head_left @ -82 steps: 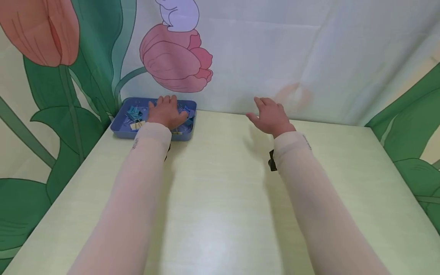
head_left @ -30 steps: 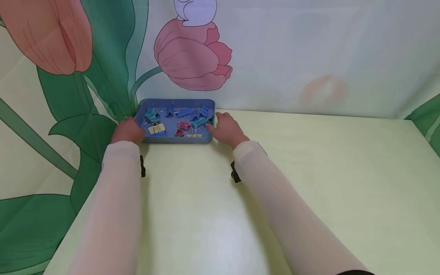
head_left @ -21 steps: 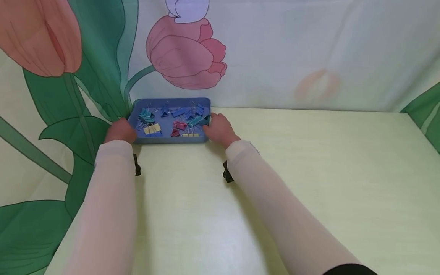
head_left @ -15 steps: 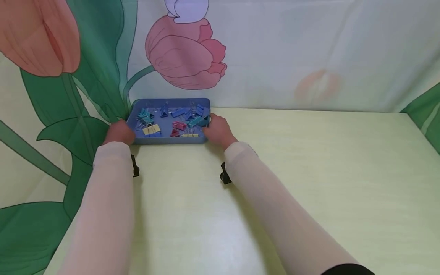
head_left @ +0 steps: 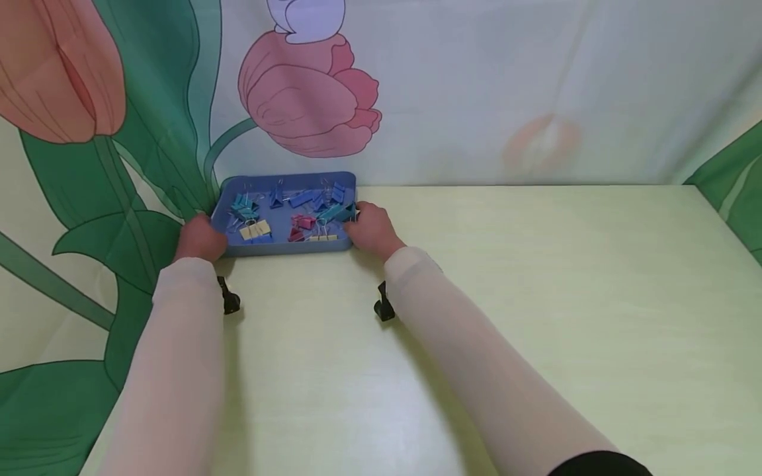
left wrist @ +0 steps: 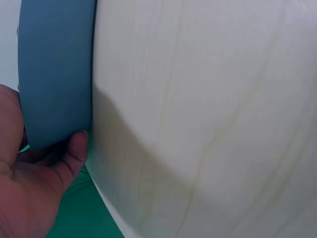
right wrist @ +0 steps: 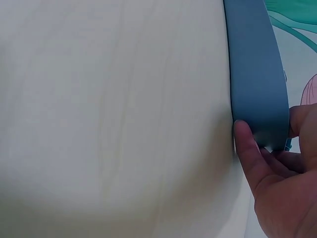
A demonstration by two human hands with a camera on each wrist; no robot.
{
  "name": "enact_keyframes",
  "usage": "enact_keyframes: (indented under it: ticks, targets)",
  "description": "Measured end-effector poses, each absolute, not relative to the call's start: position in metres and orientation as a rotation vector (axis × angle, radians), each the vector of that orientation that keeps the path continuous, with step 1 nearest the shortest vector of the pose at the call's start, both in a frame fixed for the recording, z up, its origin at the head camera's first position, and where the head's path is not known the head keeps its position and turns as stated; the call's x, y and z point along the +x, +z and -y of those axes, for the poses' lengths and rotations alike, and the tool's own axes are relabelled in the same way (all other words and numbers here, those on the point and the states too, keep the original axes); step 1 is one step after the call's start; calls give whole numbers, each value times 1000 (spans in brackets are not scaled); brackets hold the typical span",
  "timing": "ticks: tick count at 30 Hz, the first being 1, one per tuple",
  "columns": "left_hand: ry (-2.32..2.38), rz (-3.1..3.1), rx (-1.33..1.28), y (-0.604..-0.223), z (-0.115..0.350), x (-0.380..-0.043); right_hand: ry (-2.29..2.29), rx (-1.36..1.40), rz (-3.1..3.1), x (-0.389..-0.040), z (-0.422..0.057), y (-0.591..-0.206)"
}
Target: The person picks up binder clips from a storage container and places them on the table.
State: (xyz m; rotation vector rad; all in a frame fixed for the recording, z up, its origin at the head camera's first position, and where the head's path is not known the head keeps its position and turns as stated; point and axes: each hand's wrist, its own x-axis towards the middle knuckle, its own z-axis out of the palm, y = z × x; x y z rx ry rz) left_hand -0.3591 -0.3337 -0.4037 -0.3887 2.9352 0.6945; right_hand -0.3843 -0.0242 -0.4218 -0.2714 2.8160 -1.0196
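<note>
A shallow blue plastic tray [head_left: 286, 248] stands at the back left of the table, against the printed cloth. In it lie several binder clips: teal ones [head_left: 244, 207], a cream one [head_left: 255, 230], pink ones [head_left: 303, 221] and blue ones [head_left: 304, 198]. My left hand [head_left: 201, 239] grips the tray's left end, and in the left wrist view its fingers [left wrist: 74, 153] curl round the corner. At the right end my right hand [head_left: 374, 230] holds the tray; in the right wrist view one finger [right wrist: 247, 146] lies low along the wall and another digit reaches the rim.
The pale wood-grain table [head_left: 536, 297] stretches in front and to the right of the tray. A cloth [head_left: 464, 99] with printed tulips hangs right behind the table's back edge. Black wrist devices [head_left: 384, 304] sit under both sleeves.
Earlier my left hand was spread over the tray and my right hand was apart from it. Both hands have since come to the tray's two ends and grip it. The view has shifted slightly.
</note>
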Motion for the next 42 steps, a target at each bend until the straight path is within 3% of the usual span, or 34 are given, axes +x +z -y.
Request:
enact_keyframes:
  ticks: [15, 27, 42]
  targets:
    - [725, -2955, -319, -401, 324, -349, -1089, -297, -2809, -371, 6, -420]
    - [777, -3033, -177, -413, 293, -328, -1079, -318, -2809, -349, -36, -416]
    - [898, -2904, -78, -389, 218, -311, -1258, -221, -2713, -324, -120, -406]
